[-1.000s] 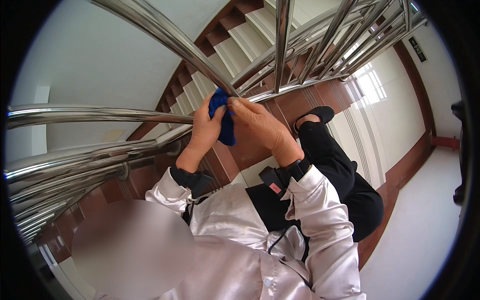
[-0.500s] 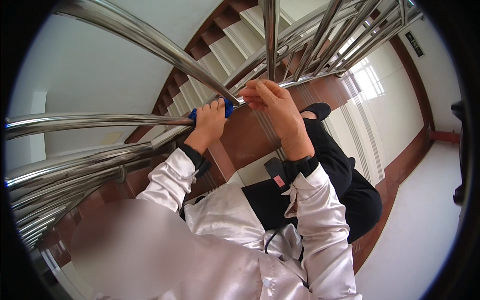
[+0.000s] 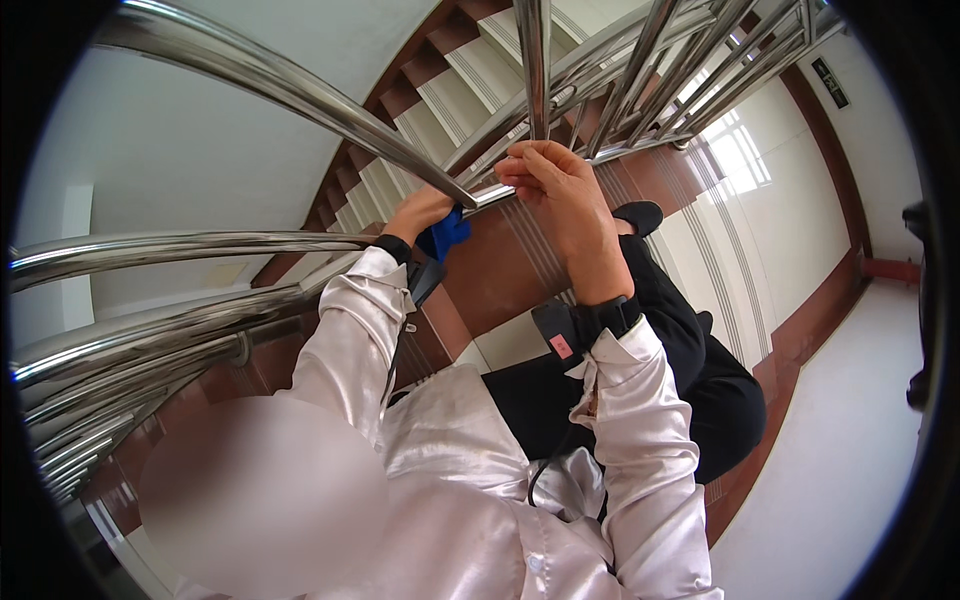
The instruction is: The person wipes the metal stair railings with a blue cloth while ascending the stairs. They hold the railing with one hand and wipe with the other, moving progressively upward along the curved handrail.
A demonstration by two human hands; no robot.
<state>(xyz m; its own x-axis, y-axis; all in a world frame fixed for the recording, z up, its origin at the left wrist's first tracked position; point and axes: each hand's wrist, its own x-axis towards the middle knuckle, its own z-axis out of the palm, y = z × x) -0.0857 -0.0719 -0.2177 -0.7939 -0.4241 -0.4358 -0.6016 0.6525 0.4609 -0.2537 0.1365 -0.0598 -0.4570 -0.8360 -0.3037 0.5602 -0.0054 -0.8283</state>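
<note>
My left hand (image 3: 418, 213) grips a blue cloth (image 3: 445, 234) and presses it against a horizontal steel rail (image 3: 560, 178) of the stair railing, just under the sloping handrail (image 3: 300, 90). My right hand (image 3: 555, 190) is closed around the base of an upright steel baluster (image 3: 533, 70) where it meets that rail. Both wrists wear dark bands, and my sleeves are shiny pale satin.
More steel bars (image 3: 130, 330) curve along the left side. Brown and white stair steps (image 3: 440, 90) descend beyond the railing. My dark trousers and a black shoe (image 3: 640, 215) stand on a white floor (image 3: 850, 450) with a brown skirting strip.
My left hand has slid the blue cloth leftward and down along the rail, away from my right hand. My right hand has shifted onto the upright baluster's base.
</note>
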